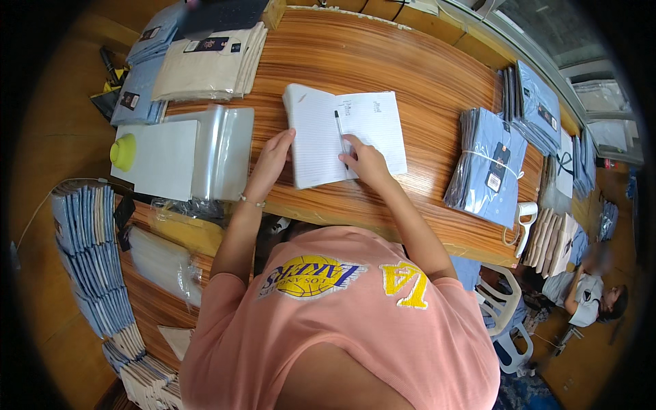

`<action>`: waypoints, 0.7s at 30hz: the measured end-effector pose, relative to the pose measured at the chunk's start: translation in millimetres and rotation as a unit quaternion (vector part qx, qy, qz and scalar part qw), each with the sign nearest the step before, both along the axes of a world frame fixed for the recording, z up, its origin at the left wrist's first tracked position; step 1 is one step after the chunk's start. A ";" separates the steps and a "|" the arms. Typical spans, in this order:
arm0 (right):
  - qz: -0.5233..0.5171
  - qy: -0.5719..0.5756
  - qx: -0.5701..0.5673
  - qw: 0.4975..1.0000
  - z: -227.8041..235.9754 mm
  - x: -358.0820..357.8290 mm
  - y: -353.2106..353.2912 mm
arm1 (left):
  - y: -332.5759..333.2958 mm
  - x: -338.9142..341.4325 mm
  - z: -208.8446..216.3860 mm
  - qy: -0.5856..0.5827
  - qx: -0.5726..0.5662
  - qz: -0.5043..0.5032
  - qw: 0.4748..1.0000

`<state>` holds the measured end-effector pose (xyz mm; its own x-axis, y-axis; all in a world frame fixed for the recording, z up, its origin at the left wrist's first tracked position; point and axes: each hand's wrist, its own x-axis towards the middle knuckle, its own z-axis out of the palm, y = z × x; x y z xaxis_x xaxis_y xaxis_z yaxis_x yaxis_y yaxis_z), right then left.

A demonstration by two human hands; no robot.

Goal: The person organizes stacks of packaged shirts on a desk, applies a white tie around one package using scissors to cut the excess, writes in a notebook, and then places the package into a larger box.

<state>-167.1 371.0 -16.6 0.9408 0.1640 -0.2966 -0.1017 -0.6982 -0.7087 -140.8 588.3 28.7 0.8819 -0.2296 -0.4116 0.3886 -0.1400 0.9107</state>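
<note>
An open lined notebook point(314, 143) lies on the wooden table, with a few handwritten marks on its right page. A pen point(338, 124), clear with a black cap end, lies along the notebook's middle fold. My right hand point(363, 162) rests over the right page, thumb and index finger closed about the pen's lower part. At the notebook's left edge, my left hand point(273, 158) grips the side of the pages, its thumb against the paper; the other fingers are partly hidden. A beaded bracelet circles the left wrist.
Clear plastic sleeves point(222, 154) and a white sheet point(167, 160) with a yellow-green round object point(123, 152) lie left. Packed beige cloth point(208, 61) sits behind them. Tied blue packs point(486, 167) and a white handheld scanner point(525, 225) are at right. Another person point(581, 290) is farther right.
</note>
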 end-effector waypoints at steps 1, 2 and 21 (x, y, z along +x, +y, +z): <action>-0.006 -0.002 0.001 1.000 0.1 -1.4 -6.4 | -7.4 4.3 5.0 0.018 -0.041 -0.023 0.999; -0.015 -0.004 0.002 1.000 -1.6 -3.1 -15.3 | -20.4 6.9 10.2 0.050 -0.134 -0.053 0.988; -0.312 0.130 0.076 0.938 92.4 -205.6 -106.2 | -76.2 236.2 -66.3 -0.475 0.432 -0.409 0.649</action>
